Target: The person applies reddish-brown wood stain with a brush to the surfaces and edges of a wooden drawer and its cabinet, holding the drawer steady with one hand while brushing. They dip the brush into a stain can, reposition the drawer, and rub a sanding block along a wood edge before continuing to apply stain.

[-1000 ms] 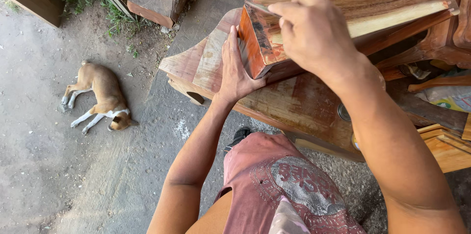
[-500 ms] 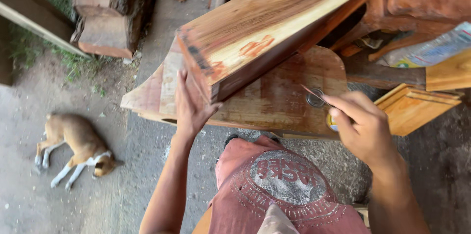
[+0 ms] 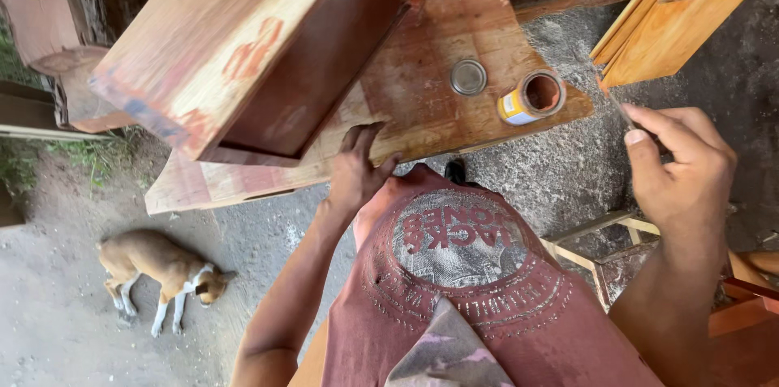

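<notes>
Up close, the left hand (image 3: 355, 172) presses its fingers flat against the near edge of a large wooden box (image 3: 243, 46), a reddish, open-sided piece that rests tilted on the wooden table (image 3: 438, 103). The fingers are spread wide and lie against the wood rather than curling around it. The box takes up the far left of the view, its pale broad face turned up and its darker inner side facing right.

To the right, the right hand (image 3: 677, 168) is raised near the table's right end, its fingers pinched narrow around a thin brush (image 3: 618, 107), whose tip points toward the far left. I cannot tell how much of the handle lies inside the fist.

On the table, just right of the box, stands a small open can (image 3: 531, 96) with a yellow label, and its round metal lid (image 3: 468, 76) lies flat just beside it to the left.

A stack of light wooden panels (image 3: 673, 22) leans at the far right. A tan and white dog (image 3: 158, 273) lies on the concrete floor (image 3: 49, 330) at the near left, well apart from the table. The person's reddish printed shorts (image 3: 462, 273) fill the near middle.
</notes>
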Tool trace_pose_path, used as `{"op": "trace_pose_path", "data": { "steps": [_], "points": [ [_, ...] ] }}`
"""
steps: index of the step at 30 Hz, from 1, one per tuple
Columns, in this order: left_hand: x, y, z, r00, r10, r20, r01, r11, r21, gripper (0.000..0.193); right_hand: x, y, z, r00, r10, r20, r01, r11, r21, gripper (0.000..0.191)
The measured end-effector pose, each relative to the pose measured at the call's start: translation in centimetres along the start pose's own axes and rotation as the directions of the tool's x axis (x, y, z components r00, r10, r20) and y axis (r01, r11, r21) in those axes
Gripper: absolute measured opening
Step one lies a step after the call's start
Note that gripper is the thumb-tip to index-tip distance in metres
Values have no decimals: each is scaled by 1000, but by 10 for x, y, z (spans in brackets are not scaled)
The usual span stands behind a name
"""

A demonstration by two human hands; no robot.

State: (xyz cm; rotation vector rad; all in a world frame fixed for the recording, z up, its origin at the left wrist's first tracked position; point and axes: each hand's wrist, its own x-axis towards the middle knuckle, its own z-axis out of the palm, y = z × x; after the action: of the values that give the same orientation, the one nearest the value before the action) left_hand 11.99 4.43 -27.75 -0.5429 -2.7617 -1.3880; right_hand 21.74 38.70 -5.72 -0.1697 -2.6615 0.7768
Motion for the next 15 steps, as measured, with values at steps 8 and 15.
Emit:
{"op": "trace_pose_path", "data": {
  "steps": [8,15],
  "points": [
    [72,60,83,972,185,144,-197,978,74,84,-5,72,-11,1000,-25,-11,26,997,68,23],
    [143,98,155,958,-72,279,-55,904,424,109,-1,171,-26,999,-11,36,7,995,95,25]
  ]
}}
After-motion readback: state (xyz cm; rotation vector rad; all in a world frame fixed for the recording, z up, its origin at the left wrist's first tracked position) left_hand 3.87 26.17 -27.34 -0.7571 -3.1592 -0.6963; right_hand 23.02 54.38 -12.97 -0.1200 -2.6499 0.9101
